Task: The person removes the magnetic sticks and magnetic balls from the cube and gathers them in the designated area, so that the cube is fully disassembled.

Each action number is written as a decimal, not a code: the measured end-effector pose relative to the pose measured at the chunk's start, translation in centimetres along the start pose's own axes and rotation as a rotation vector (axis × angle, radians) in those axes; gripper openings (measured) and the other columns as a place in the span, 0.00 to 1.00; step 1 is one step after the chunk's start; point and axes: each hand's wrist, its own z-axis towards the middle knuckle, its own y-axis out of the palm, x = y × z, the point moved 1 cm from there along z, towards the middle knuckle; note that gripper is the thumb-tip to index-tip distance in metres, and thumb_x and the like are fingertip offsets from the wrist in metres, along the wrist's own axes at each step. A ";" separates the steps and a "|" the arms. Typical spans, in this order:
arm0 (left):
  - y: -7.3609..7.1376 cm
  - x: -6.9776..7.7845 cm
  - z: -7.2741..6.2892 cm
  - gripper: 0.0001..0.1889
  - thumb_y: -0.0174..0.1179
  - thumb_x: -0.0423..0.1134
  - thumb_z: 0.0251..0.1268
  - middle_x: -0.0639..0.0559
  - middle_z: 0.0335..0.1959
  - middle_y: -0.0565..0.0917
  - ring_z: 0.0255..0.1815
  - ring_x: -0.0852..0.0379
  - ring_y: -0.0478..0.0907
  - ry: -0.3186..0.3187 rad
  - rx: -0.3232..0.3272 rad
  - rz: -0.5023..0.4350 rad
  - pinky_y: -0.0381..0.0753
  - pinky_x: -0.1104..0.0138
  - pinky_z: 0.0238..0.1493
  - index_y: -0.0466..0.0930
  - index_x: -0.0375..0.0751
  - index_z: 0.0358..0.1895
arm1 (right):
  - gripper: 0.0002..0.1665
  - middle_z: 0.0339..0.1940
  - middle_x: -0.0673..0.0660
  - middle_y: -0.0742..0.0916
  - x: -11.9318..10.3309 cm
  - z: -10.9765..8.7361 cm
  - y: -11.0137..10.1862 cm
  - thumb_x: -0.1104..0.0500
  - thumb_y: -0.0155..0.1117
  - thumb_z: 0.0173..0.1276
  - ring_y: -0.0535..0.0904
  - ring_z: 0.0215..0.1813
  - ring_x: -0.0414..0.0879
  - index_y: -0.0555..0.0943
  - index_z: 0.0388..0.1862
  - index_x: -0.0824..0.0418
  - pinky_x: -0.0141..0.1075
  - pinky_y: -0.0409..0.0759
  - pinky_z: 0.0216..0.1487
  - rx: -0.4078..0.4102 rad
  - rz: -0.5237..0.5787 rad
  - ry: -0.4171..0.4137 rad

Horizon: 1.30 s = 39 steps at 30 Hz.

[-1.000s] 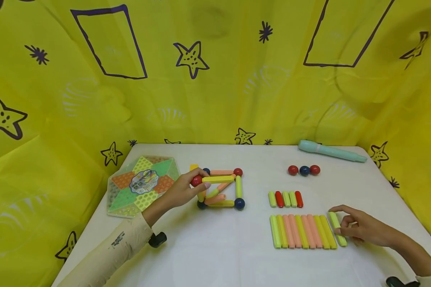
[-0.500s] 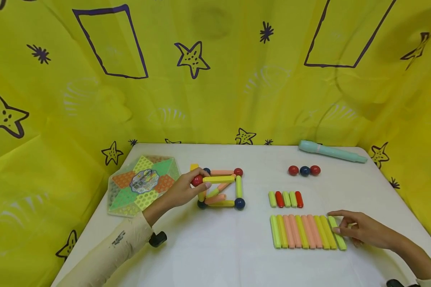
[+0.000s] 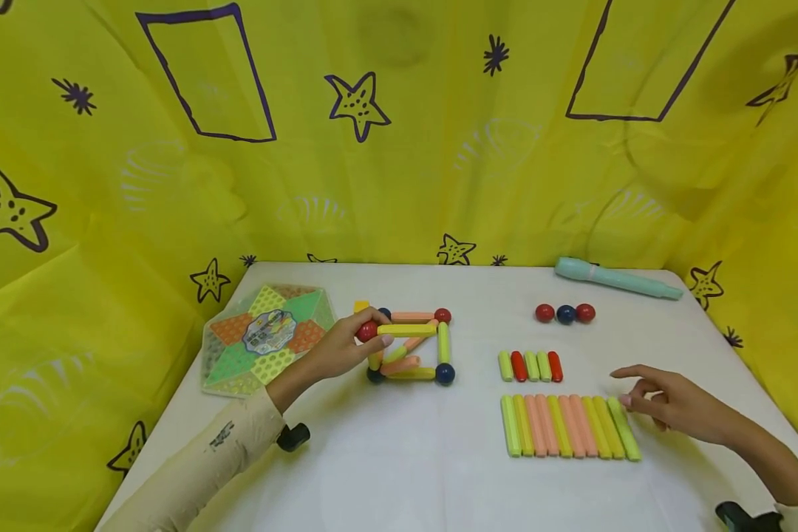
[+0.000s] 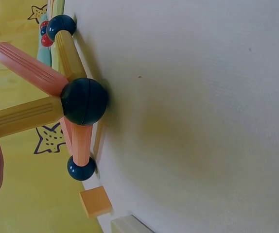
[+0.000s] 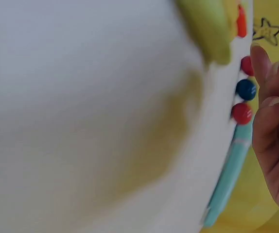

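My left hand [image 3: 339, 347] pinches a red ball [image 3: 367, 332] at an upper corner of a frame built from sticks and balls. A yellow stick [image 3: 407, 330] runs right from that ball. In the left wrist view, a dark blue ball [image 4: 84, 101] at the frame's base joins yellow and pink sticks. My right hand [image 3: 681, 403] hovers by the end of a row of long sticks, index finger extended and the other fingers bent, holding nothing. Nearest to it, a light green stick [image 3: 623, 430] closes the row, its lower end slightly splayed.
Short green and red sticks [image 3: 530, 366] lie behind the long row. Beyond them are a blue ball [image 3: 566, 315] between two red ones and a mint-green pen-shaped object [image 3: 618, 278]. A patterned hexagonal box [image 3: 269, 340] lies at left, near an orange block [image 3: 361, 305].
The right hand has slid the light green stick left against the row, then let go and lifted off it. The left hand keeps its hold on the red ball.
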 end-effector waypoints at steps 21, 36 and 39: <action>-1.0 0.2 -0.4 0.11 0.56 0.44 0.77 0.47 0.52 0.81 0.39 0.54 0.75 -0.003 -0.025 0.018 0.77 0.63 0.36 0.77 0.47 0.56 | 0.26 0.51 0.60 0.86 -16.2 17.0 7.3 0.51 0.63 0.74 0.84 0.34 0.50 0.73 0.66 0.60 0.37 0.84 0.36 -0.044 -0.069 -0.262; -1.7 0.0 -0.6 0.18 0.63 0.37 0.71 0.46 0.51 0.83 0.50 0.52 0.80 0.042 0.002 0.036 0.80 0.55 0.56 0.76 0.36 0.60 | 0.17 0.44 0.58 0.87 -19.1 20.7 9.3 0.56 0.63 0.75 0.84 0.35 0.57 0.80 0.59 0.60 0.39 0.83 0.36 -0.148 0.001 -0.393; -1.7 -0.1 -0.6 0.19 0.64 0.37 0.70 0.46 0.51 0.83 0.50 0.51 0.81 0.035 -0.008 0.035 0.80 0.52 0.56 0.76 0.36 0.60 | 0.16 0.43 0.55 0.89 -19.7 21.5 9.4 0.55 0.66 0.72 0.84 0.35 0.49 0.84 0.55 0.59 0.36 0.82 0.36 -0.164 -0.047 -0.419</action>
